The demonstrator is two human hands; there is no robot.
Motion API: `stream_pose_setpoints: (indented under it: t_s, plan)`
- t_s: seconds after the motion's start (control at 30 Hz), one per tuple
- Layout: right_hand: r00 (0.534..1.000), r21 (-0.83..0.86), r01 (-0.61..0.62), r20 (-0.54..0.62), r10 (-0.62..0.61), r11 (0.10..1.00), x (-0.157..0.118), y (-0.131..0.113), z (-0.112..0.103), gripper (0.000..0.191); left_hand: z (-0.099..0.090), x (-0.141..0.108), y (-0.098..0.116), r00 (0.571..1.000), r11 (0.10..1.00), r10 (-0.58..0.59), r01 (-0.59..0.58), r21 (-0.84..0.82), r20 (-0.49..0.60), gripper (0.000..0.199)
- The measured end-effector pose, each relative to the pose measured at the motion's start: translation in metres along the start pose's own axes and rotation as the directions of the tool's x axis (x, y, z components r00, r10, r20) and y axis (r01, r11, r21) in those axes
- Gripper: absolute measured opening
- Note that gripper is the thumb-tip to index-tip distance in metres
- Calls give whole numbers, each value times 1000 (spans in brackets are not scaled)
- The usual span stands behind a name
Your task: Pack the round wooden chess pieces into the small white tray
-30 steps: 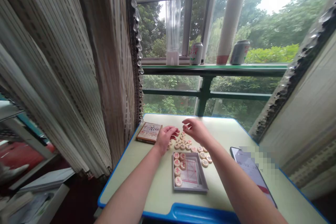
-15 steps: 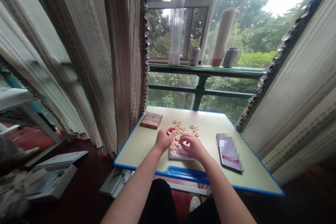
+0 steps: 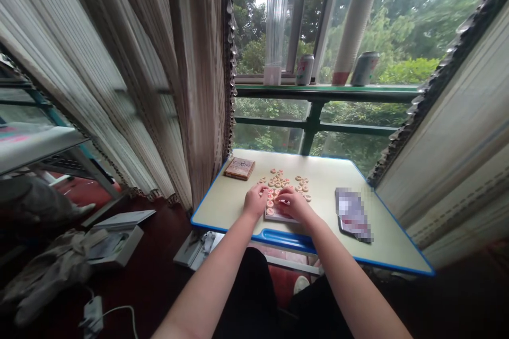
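Note:
Round wooden Chinese chess pieces with red characters lie in a light, shallow box [image 3: 280, 217] near the table's front edge. Its left column includes a Chinese chess piece [image 3: 270, 211]. My left hand [image 3: 255, 202] rests at the box's left side, fingers stretched and slightly bent beside the pieces, with nothing visible in them. Over the box, my right hand [image 3: 295, 205] has its fingertips closed down on a Chinese chess piece, which they partly hide. More loose pieces are scattered beyond both hands, among them a chess piece [image 3: 298, 178] at the right.
A brown patterned box [image 3: 239, 168] lies at the table's back left. A dark-edged tablet [image 3: 352, 217] lies on the right of the blue-rimmed table [image 3: 222, 206]. Cans [image 3: 305, 70] and stacked paper cups [image 3: 355, 32] stand on the window ledge. Curtains hang at both sides.
The view has shifted, so the table sits higher and further right. My left hand has come down against the box's left side; my right hand stays over the box, fingers lower on the pieces.

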State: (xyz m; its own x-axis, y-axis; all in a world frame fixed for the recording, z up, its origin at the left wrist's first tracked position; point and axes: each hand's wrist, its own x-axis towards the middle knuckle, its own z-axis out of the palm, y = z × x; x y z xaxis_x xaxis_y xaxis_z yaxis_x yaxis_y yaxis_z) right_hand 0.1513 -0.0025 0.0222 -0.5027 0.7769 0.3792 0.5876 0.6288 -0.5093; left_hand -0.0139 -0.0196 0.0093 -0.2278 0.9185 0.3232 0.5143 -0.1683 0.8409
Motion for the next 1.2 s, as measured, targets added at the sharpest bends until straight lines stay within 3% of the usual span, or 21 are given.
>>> stream_pose_setpoints:
  t_s: [0.17,0.3,0.5,1.0,1.2]
  plan:
    - [997,25,-6,-78,8,1000,-3,2,0,12,0,-1,-2,1000,1000,1,-1,2,14,17]
    - [986,-78,-65,-156,53,995,-5,3,-1,18,1,2,-3,997,998,-59,59,-13,41,18]
    - [990,-121,-128,-75,120,984,-1,0,3,16,1,2,-4,990,993,-122,121,8,68,20]
    - [997,-92,-69,-48,65,993,-2,-2,1,14,3,4,-7,988,989,-146,147,-11,56,19]
    - [993,-86,-100,-69,94,991,-1,2,3,14,3,5,-10,986,987,-159,160,-29,49,18]
